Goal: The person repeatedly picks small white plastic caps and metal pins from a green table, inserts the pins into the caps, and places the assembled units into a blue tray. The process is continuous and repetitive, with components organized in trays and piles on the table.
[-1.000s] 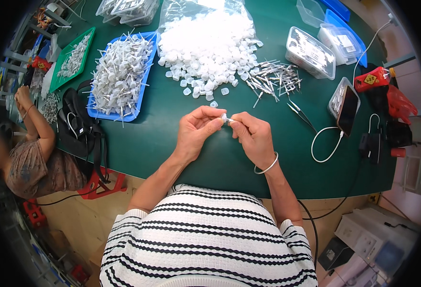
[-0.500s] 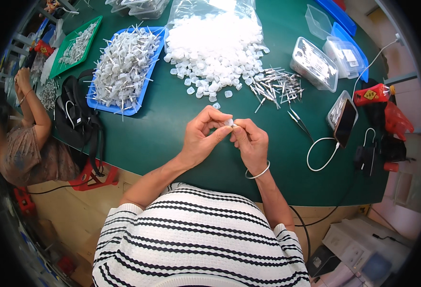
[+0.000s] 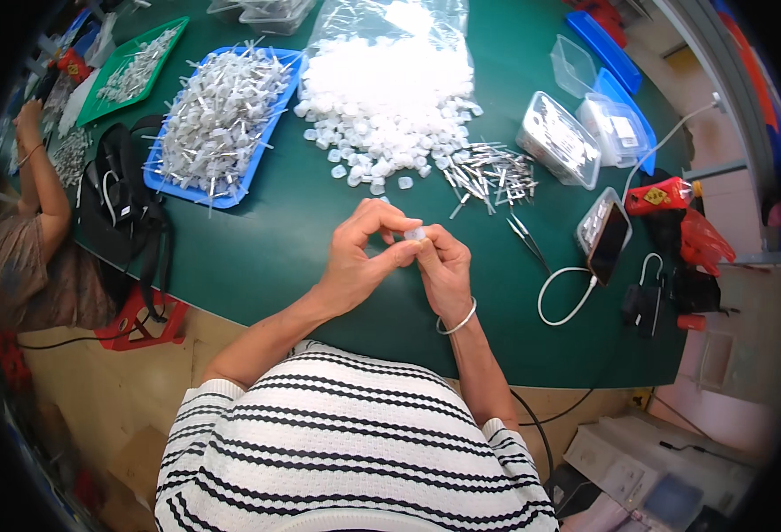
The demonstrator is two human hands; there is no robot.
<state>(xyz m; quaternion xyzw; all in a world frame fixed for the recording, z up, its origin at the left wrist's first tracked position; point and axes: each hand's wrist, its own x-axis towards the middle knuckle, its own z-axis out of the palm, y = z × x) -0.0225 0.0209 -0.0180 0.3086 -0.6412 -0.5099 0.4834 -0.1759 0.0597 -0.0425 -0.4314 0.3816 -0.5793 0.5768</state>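
Observation:
My left hand [image 3: 355,257] pinches a small whitish translucent plastic cap [image 3: 415,234] between thumb and fingertips. From the other side, my right hand [image 3: 446,273], with a pale bangle at the wrist, closes its thumb and fingers on the same cap. Whether a thin metal pin sits inside the cap is hidden by the fingers. Just beyond the hands lies a heap of similar white caps [image 3: 381,106], partly spilling from a clear plastic bag [image 3: 451,25]. To its right are loose slim metal pins [image 3: 495,176] and a pair of tweezers [image 3: 528,239].
A blue tray [image 3: 231,199] piled with pin-and-cap pieces stands left, a green tray [image 3: 146,93] beyond it. At right are a clear box of metal parts [image 3: 561,140], a phone [image 3: 609,246] on a cable and a red bottle [image 3: 661,196]. A black bag [image 3: 122,199] and another person [image 3: 40,257] are left.
The whole scene has shifted slightly left in the view. Between my fingertips the cap now shows more of its side; both hands stay together on it.

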